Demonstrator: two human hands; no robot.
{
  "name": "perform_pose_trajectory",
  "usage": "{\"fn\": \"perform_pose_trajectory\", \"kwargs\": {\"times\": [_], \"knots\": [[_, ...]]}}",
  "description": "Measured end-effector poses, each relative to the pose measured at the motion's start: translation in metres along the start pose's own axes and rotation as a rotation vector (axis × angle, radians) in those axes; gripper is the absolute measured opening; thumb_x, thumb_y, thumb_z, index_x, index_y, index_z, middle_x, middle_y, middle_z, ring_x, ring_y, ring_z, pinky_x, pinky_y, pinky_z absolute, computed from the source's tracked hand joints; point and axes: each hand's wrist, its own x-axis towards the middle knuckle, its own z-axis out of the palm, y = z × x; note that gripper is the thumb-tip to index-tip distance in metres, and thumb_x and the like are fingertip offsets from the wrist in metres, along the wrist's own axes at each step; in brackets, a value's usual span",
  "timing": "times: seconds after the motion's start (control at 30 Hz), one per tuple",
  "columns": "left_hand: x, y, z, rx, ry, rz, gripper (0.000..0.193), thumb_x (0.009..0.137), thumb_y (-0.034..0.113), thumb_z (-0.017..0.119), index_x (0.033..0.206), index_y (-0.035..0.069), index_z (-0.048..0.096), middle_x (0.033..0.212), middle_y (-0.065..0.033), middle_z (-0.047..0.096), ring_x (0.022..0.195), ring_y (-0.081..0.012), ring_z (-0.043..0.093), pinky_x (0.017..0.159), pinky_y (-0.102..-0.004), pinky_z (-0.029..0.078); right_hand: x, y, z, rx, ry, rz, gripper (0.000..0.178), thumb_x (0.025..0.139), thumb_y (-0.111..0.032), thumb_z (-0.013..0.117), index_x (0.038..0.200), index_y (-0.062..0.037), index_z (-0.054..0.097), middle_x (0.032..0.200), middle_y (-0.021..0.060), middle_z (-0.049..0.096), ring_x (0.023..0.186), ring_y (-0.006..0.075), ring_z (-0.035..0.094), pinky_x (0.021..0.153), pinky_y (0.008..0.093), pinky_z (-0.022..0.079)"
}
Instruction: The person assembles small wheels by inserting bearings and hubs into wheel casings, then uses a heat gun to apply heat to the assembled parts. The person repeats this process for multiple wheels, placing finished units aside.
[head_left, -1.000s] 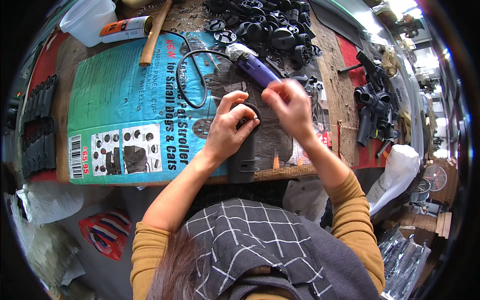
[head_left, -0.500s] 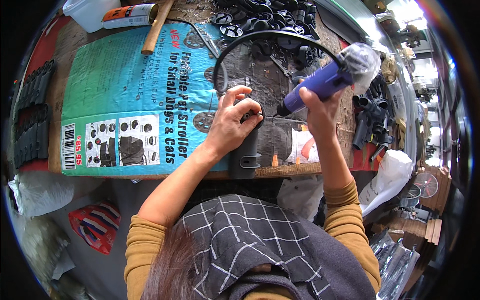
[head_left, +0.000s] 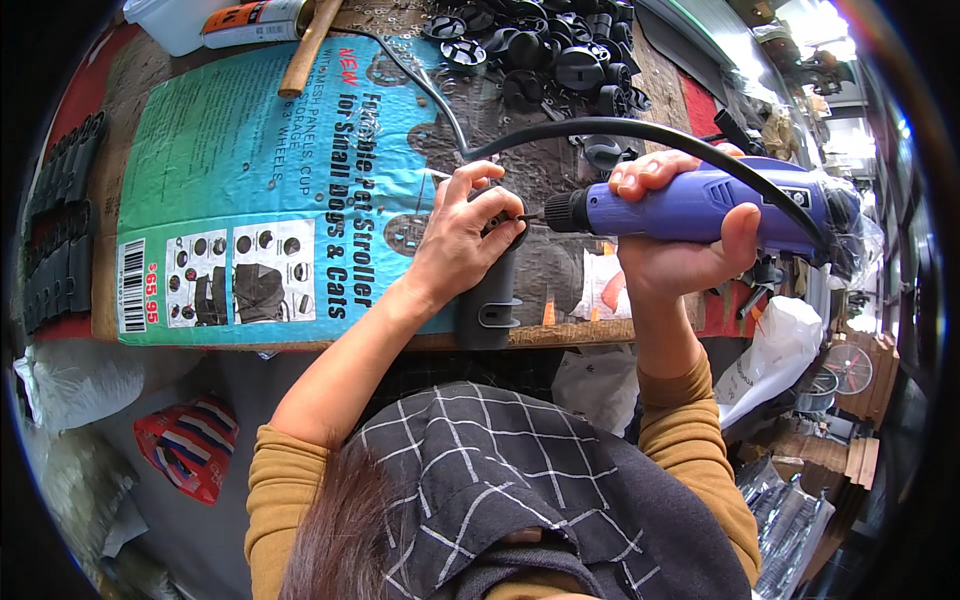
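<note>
A purple corded electric screwdriver (head_left: 720,215) lies level in my right hand (head_left: 665,265), whose fingers wrap over its body. Its dark bit points left and its tip is at the fingertips of my left hand (head_left: 445,240). That hand is closed around the upper end of a dark grey plastic part (head_left: 490,295), with thumb and forefinger pinched near the bit. Whether a screw sits between them is too small to tell. The part lies lengthwise toward me at the table's front edge, and a slotted clip shows on its near end.
A printed blue-green cardboard sheet (head_left: 220,190) covers much of the table. Black plastic pieces (head_left: 560,60) are heaped at the back. A wooden-handled tool (head_left: 310,55), an orange can (head_left: 255,22) and rows of dark parts (head_left: 60,240) lie leftward. The black cord (head_left: 640,126) arches over the work.
The screwdriver has swung from a slant to level, and its bit has moved left to my left fingertips. My right hand has turned with it. My left hand stays nearly still.
</note>
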Motion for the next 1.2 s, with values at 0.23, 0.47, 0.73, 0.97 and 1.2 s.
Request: {"fn": "perform_pose_trajectory", "kwargs": {"times": [0.23,0.47,0.73,0.97,1.2], "knots": [[0.0,0.002,-0.001,0.034,-0.014,-0.007,0.018,0.079,0.014,0.076,0.095,0.016,0.067,0.129,-0.0105,0.048,0.119,-0.0339,0.045,0.1,-0.045,0.041,-0.002,0.002,-0.001,-0.034,-0.017,-0.009,0.054,0.087,-0.051,0.056,0.121,-0.0131,0.04,0.081,0.018,0.061,0.07,0.0298,0.061,0.07,0.045,0.05],[-0.001,0.001,-0.001,-0.077,0.007,-0.035,0.022,0.076,0.015,0.079,0.094,0.013,0.066,0.124,-0.0104,0.047,0.114,-0.0322,0.046,0.096,-0.0427,0.041,-0.014,-0.005,0.02,-0.288,-0.122,0.038,0.064,0.082,-0.06,0.062,0.108,-0.0033,0.048,0.09,0.0151,0.058,0.082,0.0272,0.06,0.079,0.0416,0.052],[0.001,0.003,-0.004,0.062,0.031,0.057,0.024,0.072,0.013,0.079,0.09,0.009,0.063,0.115,-0.0113,0.046,0.104,-0.0298,0.052,0.086,-0.0409,0.047,-0.022,-0.004,0.036,-0.367,-0.127,0.089,0.07,0.08,-0.059,0.062,0.128,-0.015,0.035,0.087,0.0154,0.058,0.078,0.0277,0.059,0.074,0.0471,0.051],[0.001,0.002,-0.004,0.14,0.046,0.047,0.025,0.068,0.007,0.076,0.088,0.011,0.062,0.12,-0.012,0.046,0.107,-0.0325,0.049,0.091,-0.043,0.043,-0.027,-0.006,0.038,-0.433,-0.191,0.052,0.069,0.084,-0.059,0.064,0.131,-0.0156,0.036,0.088,0.0163,0.058,0.08,0.0281,0.059,0.077,0.0472,0.051],[0.004,-0.001,0.0,0.032,0.062,0.024,0.044,0.07,0.005,0.071,0.113,0.01,0.059,0.125,-0.017,0.049,0.118,-0.0375,0.047,0.102,-0.0444,0.04,-0.021,-0.006,0.04,-0.527,-0.267,0.09,0.068,0.086,-0.056,0.065,0.129,-0.0137,0.035,0.088,0.0173,0.058,0.081,0.0283,0.06,0.077,0.0473,0.051]]}}
